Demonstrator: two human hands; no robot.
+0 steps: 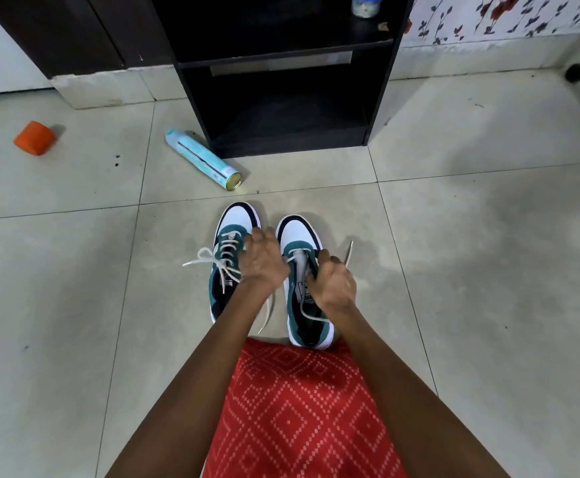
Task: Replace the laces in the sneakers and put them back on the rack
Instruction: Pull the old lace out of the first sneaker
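Observation:
Two white-and-teal sneakers stand side by side on the tiled floor, toes pointing away from me. The left sneaker [233, 236] is laced and tied with a white bow. The right sneaker [298, 236] has a loose white lace [348, 255] at its lowest eyelets only. My left hand [262, 260] sits between the shoes, fingers curled at the right sneaker's left eyelet edge. My right hand [333, 282] grips the lace over the tongue, one end sticking up past the knuckles. The black rack [281, 63] stands just beyond the shoes.
A light-blue spray can [202, 158] lies on the floor left of the rack. An orange cap [35, 138] lies at the far left. A jar [366, 3] stands on the rack's upper shelf. My red patterned garment [298, 408] covers my lap.

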